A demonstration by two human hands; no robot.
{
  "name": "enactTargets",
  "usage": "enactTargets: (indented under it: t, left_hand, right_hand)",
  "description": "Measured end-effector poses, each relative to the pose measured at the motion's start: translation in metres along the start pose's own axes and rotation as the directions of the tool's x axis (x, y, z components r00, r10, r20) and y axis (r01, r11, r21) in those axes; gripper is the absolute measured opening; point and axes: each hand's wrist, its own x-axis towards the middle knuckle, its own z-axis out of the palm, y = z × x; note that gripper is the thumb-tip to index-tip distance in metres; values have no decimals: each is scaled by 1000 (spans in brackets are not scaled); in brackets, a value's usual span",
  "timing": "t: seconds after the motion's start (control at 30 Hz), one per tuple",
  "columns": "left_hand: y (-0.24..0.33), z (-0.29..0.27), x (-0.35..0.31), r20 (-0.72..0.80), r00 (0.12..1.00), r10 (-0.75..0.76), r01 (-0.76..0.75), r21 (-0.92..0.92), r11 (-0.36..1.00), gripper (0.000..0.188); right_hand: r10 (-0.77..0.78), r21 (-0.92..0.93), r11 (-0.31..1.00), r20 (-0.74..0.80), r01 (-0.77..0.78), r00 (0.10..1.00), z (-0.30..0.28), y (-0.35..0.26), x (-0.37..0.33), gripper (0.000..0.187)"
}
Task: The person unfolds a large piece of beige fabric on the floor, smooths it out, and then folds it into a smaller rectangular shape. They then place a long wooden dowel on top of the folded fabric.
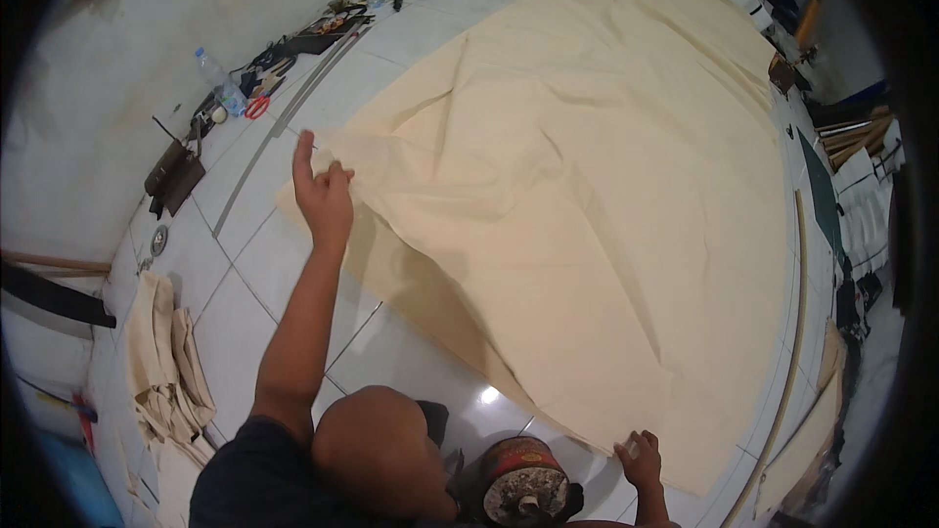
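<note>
A large sheet of cream fabric (548, 235) spreads over the floor, wrinkled in its middle. My left hand (325, 200) is at its left corner, one finger stretched up and the others curled against the fabric, which is lifted there. Under the raised part a lower layer of the same fabric (381, 252) shows in shadow. Down at the near right edge, my right hand (641, 462) pinches the fabric's border between thumb and fingers. My knee (377, 445) is bent between the two arms.
Just in front of me stands a round red tin (523, 479) with grey contents. Bunched cream cloth (161, 372) lies at left. Along the wall are red-handled scissors (257, 108), plastic bottles (223, 88) and a long metal ruler (284, 117). A long wooden strip (797, 332) runs along the right.
</note>
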Motion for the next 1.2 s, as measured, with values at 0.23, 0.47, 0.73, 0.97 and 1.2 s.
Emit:
enactTargets:
  t: [0.23,0.47,0.73,0.97,1.2]
  left_hand:
    - [-138,-72,5,-338,819,-465,574,525,629,85]
    - [-171,-67,-21,10,892,-452,122,957,262,91]
    - [-188,-87,14,238,820,-520,-223,970,93,45]
    - [-195,-136,122,162,984,79,-175,759,627,31]
    - [-212,-191,132,-367,886,-282,371,198,907,43]
  right_hand:
    - [-39,-22,999,-60,38,997,18,4,0,61]
    - [-27,-49,998,-49,24,998,10,25,-6,62]
    - [18,-46,999,71,-15,997,6,3,-2,68]
    - [-46,22,999,97,44,994,20,-13,12,68]
    - [-80,56,995,50,77,996,17,-6,7,65]
